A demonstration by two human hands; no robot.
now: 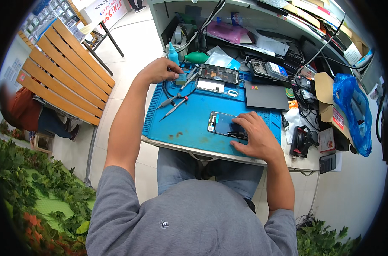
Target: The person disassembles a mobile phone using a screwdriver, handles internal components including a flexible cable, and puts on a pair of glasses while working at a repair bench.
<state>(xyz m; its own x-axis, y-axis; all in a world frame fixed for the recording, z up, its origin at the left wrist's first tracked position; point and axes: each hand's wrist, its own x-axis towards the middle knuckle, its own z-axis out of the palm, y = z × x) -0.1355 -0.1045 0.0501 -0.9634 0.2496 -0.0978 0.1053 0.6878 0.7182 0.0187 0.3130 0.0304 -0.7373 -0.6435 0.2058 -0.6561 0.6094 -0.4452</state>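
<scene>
My left hand (159,71) reaches to the far left of the blue work mat (194,134). Its thumb and fingers are brought together at a small teal block (181,80); what they pinch, if anything, is hidden. Over the mat's front part, my right hand (258,135) grips an opened phone part with a dark panel (221,123), fingers on its far edge and thumb at the near one. A screwdriver (174,109) and other slim tools lie below my left hand. Farther back rests an opened phone (218,74) with its insides showing.
A black flat box (266,96) lies on the mat's right side. Behind stand a light-blue bottle (173,54) and a green blower bulb (196,57). Cables, a cardboard box (330,100) and a blue plastic bag (351,113) crowd the right. Someone sits beyond the slatted wooden bench (66,72).
</scene>
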